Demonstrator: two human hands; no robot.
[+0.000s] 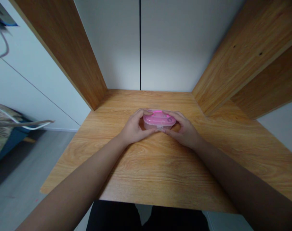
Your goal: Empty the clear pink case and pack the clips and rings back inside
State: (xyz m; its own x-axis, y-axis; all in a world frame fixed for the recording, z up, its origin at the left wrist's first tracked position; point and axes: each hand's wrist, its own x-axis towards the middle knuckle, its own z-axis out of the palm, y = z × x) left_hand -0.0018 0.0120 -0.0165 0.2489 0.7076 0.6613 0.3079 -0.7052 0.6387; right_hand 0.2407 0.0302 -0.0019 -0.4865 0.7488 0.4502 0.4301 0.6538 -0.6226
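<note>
A small pink oval plastic box (159, 119) with a translucent lid rests on the wooden desk (160, 166), near its middle. My left hand (133, 128) is wrapped around the box's left end, fingers curled over the far rim and thumb at the near edge. My right hand (184, 130) grips the right end the same way. Both thumbs meet at a small clasp on the front of the lid. The box's lower body is mostly hidden by my fingers.
Wooden side panels (71, 54) rise on the left and right of the desk, with a white wall behind. A bed with a patterned cover (4, 131) and cables stands at the far left above the grey floor.
</note>
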